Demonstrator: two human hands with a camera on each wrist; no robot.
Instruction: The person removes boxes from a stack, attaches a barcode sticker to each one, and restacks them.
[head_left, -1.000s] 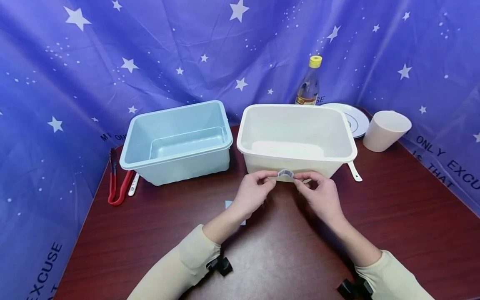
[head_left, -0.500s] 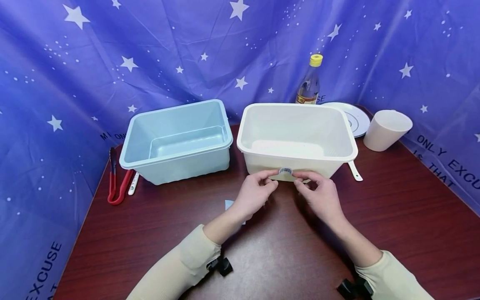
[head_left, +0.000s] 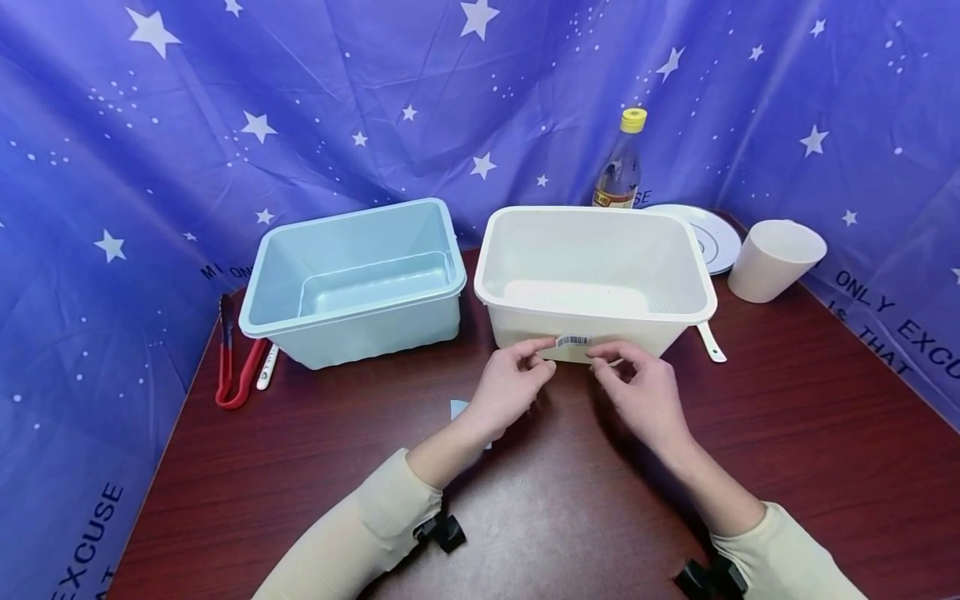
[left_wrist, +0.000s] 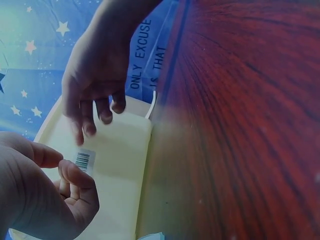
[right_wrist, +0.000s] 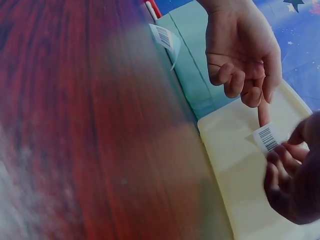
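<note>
A small white barcode sticker (head_left: 572,341) lies flat on the front wall of the cream bin (head_left: 517,325), just under its rim. My left hand (head_left: 517,377) reaches it from the left, and the straight index fingertip (right_wrist: 262,116) touches the sticker (right_wrist: 265,138). My right hand (head_left: 637,383) hovers at the sticker's right end with loosely curled fingers (left_wrist: 82,131), slightly off the label (left_wrist: 85,161). Neither hand grips anything.
A light blue bin (head_left: 352,275) stands left of the cream one. Red tongs (head_left: 232,362) lie at the far left. Behind are a bottle (head_left: 618,167), a plate (head_left: 716,237) and a cup (head_left: 772,260). A white spoon (head_left: 708,342) and another label slip (right_wrist: 165,37) lie on the table.
The sticker was arched between both hands' fingertips; now it lies flat on the bin wall. The right fingers have drawn back a little from it.
</note>
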